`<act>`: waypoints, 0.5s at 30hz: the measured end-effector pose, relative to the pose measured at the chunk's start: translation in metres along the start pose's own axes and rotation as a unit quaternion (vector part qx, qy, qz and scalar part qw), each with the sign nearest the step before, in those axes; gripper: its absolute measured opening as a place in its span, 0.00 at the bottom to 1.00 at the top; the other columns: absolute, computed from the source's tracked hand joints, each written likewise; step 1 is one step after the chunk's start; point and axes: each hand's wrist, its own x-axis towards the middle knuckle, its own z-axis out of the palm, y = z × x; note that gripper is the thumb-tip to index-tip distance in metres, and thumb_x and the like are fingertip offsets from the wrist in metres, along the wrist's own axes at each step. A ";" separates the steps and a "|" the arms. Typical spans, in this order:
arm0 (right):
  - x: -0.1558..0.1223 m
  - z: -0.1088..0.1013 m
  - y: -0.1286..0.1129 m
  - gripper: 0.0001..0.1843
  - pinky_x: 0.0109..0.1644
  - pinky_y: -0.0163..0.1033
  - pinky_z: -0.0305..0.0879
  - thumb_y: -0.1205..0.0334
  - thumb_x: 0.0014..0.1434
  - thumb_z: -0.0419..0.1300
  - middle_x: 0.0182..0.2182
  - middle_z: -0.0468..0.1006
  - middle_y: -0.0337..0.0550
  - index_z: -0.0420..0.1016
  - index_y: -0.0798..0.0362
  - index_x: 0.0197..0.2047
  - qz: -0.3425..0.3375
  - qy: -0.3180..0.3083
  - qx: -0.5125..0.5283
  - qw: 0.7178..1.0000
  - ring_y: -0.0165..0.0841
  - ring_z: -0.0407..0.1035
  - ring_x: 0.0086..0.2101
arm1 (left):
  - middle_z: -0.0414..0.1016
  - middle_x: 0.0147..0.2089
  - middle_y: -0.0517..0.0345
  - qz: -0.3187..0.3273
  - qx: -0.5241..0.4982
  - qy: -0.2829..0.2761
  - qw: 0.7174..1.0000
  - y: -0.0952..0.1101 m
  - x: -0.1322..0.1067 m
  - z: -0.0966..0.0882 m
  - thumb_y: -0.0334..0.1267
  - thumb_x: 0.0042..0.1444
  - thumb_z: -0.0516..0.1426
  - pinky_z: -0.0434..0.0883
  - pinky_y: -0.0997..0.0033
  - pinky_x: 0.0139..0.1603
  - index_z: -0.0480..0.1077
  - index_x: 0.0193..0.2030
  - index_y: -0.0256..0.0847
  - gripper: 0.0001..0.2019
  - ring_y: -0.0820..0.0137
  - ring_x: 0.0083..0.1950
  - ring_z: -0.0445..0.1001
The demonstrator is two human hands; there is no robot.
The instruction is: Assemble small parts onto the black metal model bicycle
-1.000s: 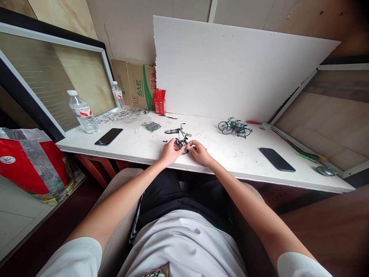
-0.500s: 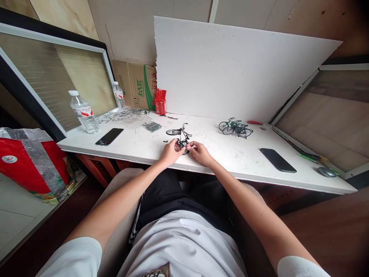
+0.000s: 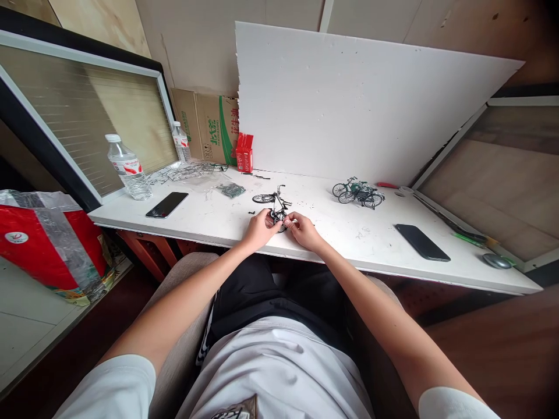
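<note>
A small black model bicycle [image 3: 274,205] stands near the front edge of the white table [image 3: 332,238]. My left hand [image 3: 257,229] pinches its near wheel from the left, fingers closed. From the right, my right hand [image 3: 303,230] has its fingers pinched on the same end of the model; a tiny light part seems to sit at its fingertips. The near wheel is partly hidden by my fingers.
Finished green model bicycles [image 3: 358,193] stand to the right, with a black phone [image 3: 422,242] and a mouse [image 3: 494,261] beyond. On the left are another phone [image 3: 166,204], two water bottles [image 3: 126,167], metal part frames [image 3: 192,171], a red box [image 3: 243,152] and a cardboard carton [image 3: 213,128].
Both hands stay on the black model bicycle and have shifted only slightly. The view has drifted a little.
</note>
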 end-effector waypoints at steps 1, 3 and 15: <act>0.000 0.000 0.000 0.19 0.48 0.44 0.65 0.43 0.73 0.55 0.38 0.78 0.45 0.73 0.50 0.42 -0.005 0.000 -0.005 1.000 0.38 0.69 0.38 | 0.81 0.36 0.54 -0.001 0.000 0.001 1.000 0.000 0.000 0.000 0.41 0.61 0.67 0.76 0.62 0.42 0.67 0.39 0.46 0.12 0.62 0.37 0.80; 0.000 0.001 0.000 0.19 0.48 0.44 0.65 0.43 0.74 0.54 0.38 0.79 0.45 0.72 0.50 0.42 -0.012 -0.003 -0.013 1.000 0.39 0.70 0.38 | 0.81 0.36 0.55 -0.003 -0.001 0.002 1.000 0.000 0.000 0.000 0.41 0.61 0.68 0.75 0.63 0.41 0.67 0.39 0.46 0.12 0.63 0.37 0.80; -0.001 0.005 0.001 0.15 0.45 0.44 0.67 0.46 0.76 0.52 0.35 0.81 0.45 0.69 0.48 0.44 -0.040 0.007 -0.058 0.997 0.40 0.73 0.35 | 0.81 0.35 0.56 -0.022 0.001 0.012 1.000 0.002 0.001 0.000 0.40 0.59 0.69 0.73 0.66 0.38 0.67 0.39 0.45 0.13 0.63 0.36 0.81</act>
